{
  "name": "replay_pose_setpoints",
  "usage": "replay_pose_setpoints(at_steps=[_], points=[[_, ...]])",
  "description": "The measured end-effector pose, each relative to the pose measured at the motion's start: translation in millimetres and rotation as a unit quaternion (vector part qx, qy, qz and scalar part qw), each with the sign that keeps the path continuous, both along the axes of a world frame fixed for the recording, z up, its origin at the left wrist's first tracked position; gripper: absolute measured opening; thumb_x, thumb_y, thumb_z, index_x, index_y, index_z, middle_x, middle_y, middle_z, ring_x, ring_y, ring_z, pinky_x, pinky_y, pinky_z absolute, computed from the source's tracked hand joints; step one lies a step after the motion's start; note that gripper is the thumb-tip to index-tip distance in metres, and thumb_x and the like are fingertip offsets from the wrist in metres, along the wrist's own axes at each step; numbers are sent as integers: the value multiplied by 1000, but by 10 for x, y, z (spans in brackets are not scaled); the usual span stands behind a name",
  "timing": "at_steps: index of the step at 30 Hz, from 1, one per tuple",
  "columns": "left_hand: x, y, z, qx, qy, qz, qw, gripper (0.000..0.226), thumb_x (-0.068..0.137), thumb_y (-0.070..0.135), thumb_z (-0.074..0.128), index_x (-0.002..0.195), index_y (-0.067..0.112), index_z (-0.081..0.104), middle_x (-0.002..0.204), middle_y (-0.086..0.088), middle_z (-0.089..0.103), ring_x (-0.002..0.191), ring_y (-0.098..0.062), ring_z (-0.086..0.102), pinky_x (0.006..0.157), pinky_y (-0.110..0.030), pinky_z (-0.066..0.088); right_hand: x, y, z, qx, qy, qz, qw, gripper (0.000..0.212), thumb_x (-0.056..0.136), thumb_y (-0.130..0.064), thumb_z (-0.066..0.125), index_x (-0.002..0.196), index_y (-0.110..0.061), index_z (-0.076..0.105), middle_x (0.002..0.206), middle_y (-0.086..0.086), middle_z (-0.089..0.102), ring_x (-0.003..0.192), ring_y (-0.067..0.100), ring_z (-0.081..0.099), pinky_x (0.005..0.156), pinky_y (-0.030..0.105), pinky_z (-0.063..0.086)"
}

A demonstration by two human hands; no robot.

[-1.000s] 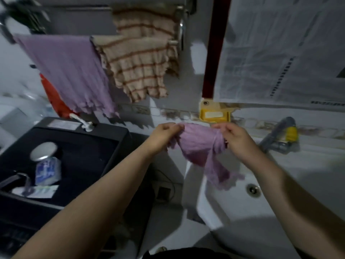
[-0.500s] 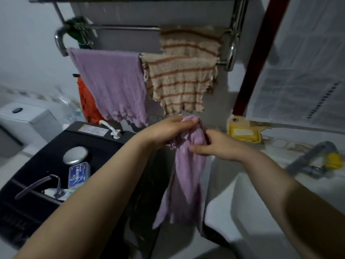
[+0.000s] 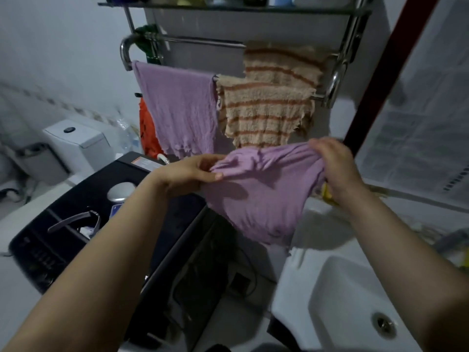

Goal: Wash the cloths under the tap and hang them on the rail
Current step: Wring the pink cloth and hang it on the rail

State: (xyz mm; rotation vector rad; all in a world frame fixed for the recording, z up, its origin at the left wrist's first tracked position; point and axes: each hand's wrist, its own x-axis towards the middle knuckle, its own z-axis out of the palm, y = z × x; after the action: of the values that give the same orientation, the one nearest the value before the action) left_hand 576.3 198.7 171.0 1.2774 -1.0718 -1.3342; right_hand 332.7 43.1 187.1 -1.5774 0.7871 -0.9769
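Observation:
A purple cloth is stretched wide between my hands, just below the rail. My left hand pinches its left top corner and my right hand grips its right top corner. The chrome towel rail on the wall carries another purple cloth on the left. Two beige cloths with brown stripes hang to its right, one on the front bar and one on the back bar. The tap shows only partly at the right edge.
A white sink with its drain lies at the lower right. A black machine with small items on top stands at the left. Behind it are a white toilet cistern and an orange bag. A shelf tops the rail.
The bunched purple cloth has been pulled open between my hands, which moved apart. My view swung left, so the rail sits more to the centre and the tap slid to the right edge.

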Motion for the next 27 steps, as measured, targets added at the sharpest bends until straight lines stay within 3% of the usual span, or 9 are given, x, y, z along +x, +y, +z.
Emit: replay_pose_setpoints(at_steps=[2,4,7,10,12,15,18,23,27], points=[[-148,-45,-133,-55,-64,235,968,12,88,12,64,99,14,68,87,4,71,85,-16,61,68,-21,52,-83,24,-86,-97,-90,-116,984,21,85,-29,53,69,-15,51,65,-1,42,63,1,42,65,21,36],[-376,-97,-189,-203,-251,479,816,6,88,12,64,83,15,62,77,6,60,77,-14,53,66,-25,42,-142,146,-185,-263,-80,-153,949,26,96,-26,48,76,-8,52,70,4,48,67,-3,44,67,13,37],[-763,-110,-293,-396,-462,406,682,7,82,6,52,88,8,57,85,-2,53,79,-19,48,70,-27,33,-136,250,-357,-415,72,-66,905,25,95,-21,46,93,-6,66,107,9,58,101,15,50,89,23,40],[-720,-95,-509,0,-665,10,747,23,86,24,52,105,15,61,102,-5,65,89,-23,58,75,-32,44,-69,250,-539,-296,498,132,804,23,91,-23,47,96,-23,70,132,7,49,113,27,48,96,36,41],[-483,-77,-616,132,-667,14,734,22,88,23,51,109,20,59,109,-8,66,94,-29,61,76,-37,50,-56,284,-529,-247,592,109,760,29,97,-32,39,98,-26,68,119,10,55,98,29,56,83,36,47],[-235,24,-526,-56,-489,459,739,14,91,19,51,103,19,58,97,-10,67,85,-32,61,68,-39,47,-65,327,-459,-220,377,-78,896,30,100,-32,37,110,-23,64,93,5,63,83,25,61,68,34,47],[-129,115,-499,-230,-392,560,692,15,92,11,52,105,12,60,99,-8,62,85,-26,57,70,-36,46,-44,497,-395,-271,34,-121,954,25,100,-22,42,113,-16,62,84,-12,60,75,-1,57,66,19,46],[127,143,-731,177,-594,-27,784,14,86,9,57,98,11,64,99,-5,68,93,-25,65,78,-35,50,263,466,-548,-222,547,63,804,30,97,-34,42,76,-23,61,84,2,63,88,28,63,75,35,48],[452,165,-553,27,-496,284,820,14,90,26,55,77,20,52,83,-9,66,78,-26,61,71,-37,48,354,528,-301,-179,409,-91,890,35,100,-39,32,103,-22,63,93,9,67,88,30,63,69,32,43]])
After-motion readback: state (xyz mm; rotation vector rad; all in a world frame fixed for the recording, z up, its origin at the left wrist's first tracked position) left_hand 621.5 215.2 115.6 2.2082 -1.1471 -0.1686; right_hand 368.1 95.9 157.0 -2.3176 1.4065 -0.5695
